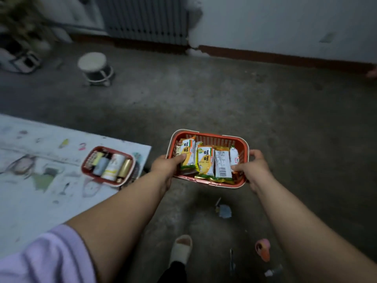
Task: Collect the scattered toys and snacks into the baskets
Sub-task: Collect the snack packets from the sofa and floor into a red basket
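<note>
Red plastic forms the snack basket (pixel 241 142), which is filled with snack packets (pixel 206 162) and held above the floor at centre frame. A second basket (pixel 86 170), at nine o'clock on the mat (pixel 30 201), is packed with bottles. A pink toy (pixel 263 249) and scraps at five o'clock are left uncollected. The left hand (pixel 167 165) and right hand (pixel 252 166) are clamped on opposite rims, thumbs inside, arms extended.

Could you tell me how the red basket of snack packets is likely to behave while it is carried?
The red basket looks rigid, held level by both hands, the left hand and right hand. Probably light: only snack packets. They lie loose, so tilting may slide them.
</note>
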Demonstrator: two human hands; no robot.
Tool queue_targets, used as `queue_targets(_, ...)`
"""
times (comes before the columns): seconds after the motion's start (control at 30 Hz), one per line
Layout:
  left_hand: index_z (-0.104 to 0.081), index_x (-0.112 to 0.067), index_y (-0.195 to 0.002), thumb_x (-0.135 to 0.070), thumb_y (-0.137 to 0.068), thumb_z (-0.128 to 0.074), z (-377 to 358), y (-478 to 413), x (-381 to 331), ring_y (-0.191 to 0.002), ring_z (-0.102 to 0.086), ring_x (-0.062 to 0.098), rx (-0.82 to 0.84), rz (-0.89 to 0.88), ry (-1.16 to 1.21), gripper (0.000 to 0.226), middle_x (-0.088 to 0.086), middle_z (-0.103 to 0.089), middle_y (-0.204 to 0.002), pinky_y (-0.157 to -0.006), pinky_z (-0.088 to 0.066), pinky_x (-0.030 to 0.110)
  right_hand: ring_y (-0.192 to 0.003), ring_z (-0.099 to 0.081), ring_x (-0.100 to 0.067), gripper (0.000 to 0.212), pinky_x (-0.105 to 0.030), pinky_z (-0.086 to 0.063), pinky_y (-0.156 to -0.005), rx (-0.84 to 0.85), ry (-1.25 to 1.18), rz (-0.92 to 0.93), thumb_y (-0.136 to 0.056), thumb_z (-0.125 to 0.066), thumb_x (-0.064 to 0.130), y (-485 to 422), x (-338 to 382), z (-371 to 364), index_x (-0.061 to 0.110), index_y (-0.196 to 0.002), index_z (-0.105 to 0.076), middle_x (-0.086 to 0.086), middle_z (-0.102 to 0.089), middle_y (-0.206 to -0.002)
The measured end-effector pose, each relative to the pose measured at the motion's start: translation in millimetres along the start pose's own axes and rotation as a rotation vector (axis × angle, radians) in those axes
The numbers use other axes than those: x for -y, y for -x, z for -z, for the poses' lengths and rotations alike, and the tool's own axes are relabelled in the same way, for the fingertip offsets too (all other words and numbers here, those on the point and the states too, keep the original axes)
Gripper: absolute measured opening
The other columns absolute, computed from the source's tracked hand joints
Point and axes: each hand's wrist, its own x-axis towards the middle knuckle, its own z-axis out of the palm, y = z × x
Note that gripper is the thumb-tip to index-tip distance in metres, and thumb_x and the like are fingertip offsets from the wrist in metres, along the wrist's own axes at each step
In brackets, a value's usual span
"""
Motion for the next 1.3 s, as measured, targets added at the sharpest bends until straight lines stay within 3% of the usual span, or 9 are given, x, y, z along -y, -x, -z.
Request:
queue_targets(0.33, -0.063, -0.013, -0.092, -0.005, -0.077, -0.075, 179, 76, 46, -0.071, -0.068, 0.023, -0.31, -0.06, 0.203, 0.022, 0.006, -0.07, -0.083, -0.063, -0.06, 0.034, -0.083, -0.064, -0.03, 0.056, -0.032, -0.052, -0.055, 0.287, 0.231, -0.003, -0.069, -0.07, -0.017, 94, -36, -139, 0.014, -0.11, -0.047, -0.012, -0.063, -0.1)
queue_targets(0.47, -0.062, -0.002, -0.108, -0.011, -0.075, -0.077, 245, 78, 57, -0.084, -0.068, 0.031, -0.365, -0.038, 0.21, 0.038, 0.015, -0.07, -0.097, -0.08, -0.057, 0.041, -0.072, -0.061, -0.026, 0.038, -0.033, -0.052, -0.057, 0.351, 0.283, -0.009, -0.072, -0.066, -0.017, 114, -56, -190, 0.012, -0.094, -0.051, -0.011, -0.062, -0.086)
queue_targets(0.6, -0.063, -0.007, -0.113, -0.021, -0.083, -0.07, 318, 61, 53, -0.074, -0.061, 0.021, -0.474, -0.069, 0.118, 0.034, 0.01, -0.066, -0.094, -0.062, -0.049, 0.018, -0.063, -0.057, -0.021, 0.031, -0.028, -0.048, -0.054, 0.371, 0.3, -0.023, -0.078, -0.06, -0.013, 127, -79, -253, 0.016, -0.079, -0.049, -0.007, -0.059, -0.076)
queue_targets(0.7, -0.063, -0.011, -0.12, -0.025, -0.089, -0.06, 370, 36, 53, -0.09, -0.065, 0.028, -0.521, -0.045, 0.066, 0.033, 0.009, -0.067, -0.107, -0.078, -0.051, 0.027, -0.068, -0.058, -0.022, 0.028, -0.031, -0.05, -0.058, 0.377, 0.296, -0.077, -0.081, -0.054, -0.013, 131, -101, -302, 0.015, -0.083, -0.049, -0.008, -0.059, -0.079)
queue_targets(0.83, -0.065, -0.02, -0.094, -0.021, -0.091, -0.051, 421, 7, 54, -0.085, -0.061, 0.029, -0.509, 0.02, -0.037, 0.014, 0.014, -0.067, -0.107, -0.076, -0.049, 0.032, -0.069, -0.057, -0.023, 0.028, -0.03, -0.048, -0.06, 0.36, 0.268, -0.166, -0.079, -0.054, -0.014, 132, -129, -357, 0.013, -0.079, -0.048, -0.011, -0.059, -0.079)
queue_targets(0.97, -0.059, -0.018, -0.076, -0.012, -0.093, -0.046, 461, -33, 56, -0.083, -0.055, 0.025, -0.455, 0.075, -0.133, 0.022, 0.019, -0.064, -0.11, -0.079, -0.045, 0.033, -0.067, -0.056, -0.02, 0.032, -0.027, -0.045, -0.054, 0.291, 0.219, -0.234, -0.076, -0.054, -0.019, 125, -157, -404, 0.012, -0.074, -0.049, -0.009, -0.059, -0.077)
queue_targets(1.13, -0.052, -0.01, -0.132, -0.007, -0.094, -0.046, 481, -71, 65, -0.087, -0.061, 0.019, -0.377, 0.135, -0.064, 0.039, 0.012, -0.06, -0.123, -0.075, -0.048, 0.027, -0.063, -0.054, -0.018, 0.035, -0.014, -0.041, -0.036, 0.245, 0.166, -0.287, -0.075, -0.051, -0.023, 113, -180, -432, 0.012, -0.074, -0.05, -0.007, -0.059, -0.073)
queue_targets(1.23, -0.053, -0.012, -0.132, -0.003, -0.093, -0.045, 483, -83, 71, -0.073, -0.06, 0.014, -0.31, 0.164, -0.011, 0.041, 0.012, -0.064, -0.111, -0.06, -0.049, 0.023, -0.067, -0.056, -0.019, 0.035, -0.024, -0.044, -0.051, 0.212, 0.17, -0.292, -0.074, -0.049, -0.024, 107, -191, -437, 0.01, -0.081, -0.053, -0.008, -0.06, -0.077)
queue_targets(1.3, -0.06, -0.012, -0.123, -0.002, -0.091, -0.047, 483, -89, 76, -0.089, -0.062, 0.022, -0.251, 0.158, -0.017, 0.035, 0.013, -0.065, -0.113, -0.079, -0.054, 0.028, -0.071, -0.056, -0.019, 0.041, -0.026, -0.045, -0.055, 0.216, 0.144, -0.289, -0.075, -0.044, -0.026, 105, -196, -437, 0.01, -0.093, -0.053, -0.009, -0.061, -0.083)
